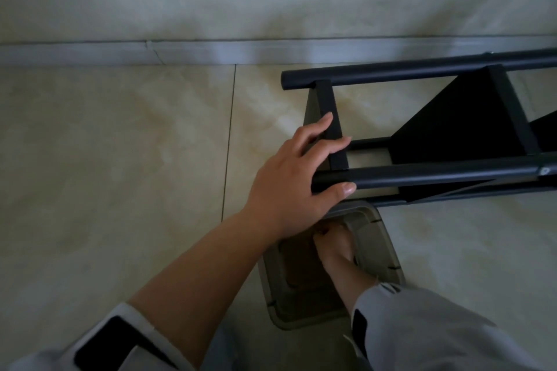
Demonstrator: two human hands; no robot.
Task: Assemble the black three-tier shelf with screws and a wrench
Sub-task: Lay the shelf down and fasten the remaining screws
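The black three-tier shelf [452, 129] lies on its side on the tiled floor at the right, running out of the frame. Two round black legs, the far one [391, 72] and the near one [422, 173], are joined by a flat crossbar [328, 111]. A silver screw head [544, 171] shows on the near leg. My left hand [289, 178] holds the end of the near leg, thumb against its front side and fingers laid straight across the crossbar. My right hand is out of view. No wrench shows.
My foot [334, 250] in a beige slipper [370, 238] stands just below the shelf's end, with a grey trouser leg [422, 325] behind it. A grey skirting board [120, 53] and the wall lie beyond. Bare tiles [105, 159] spread to the left.
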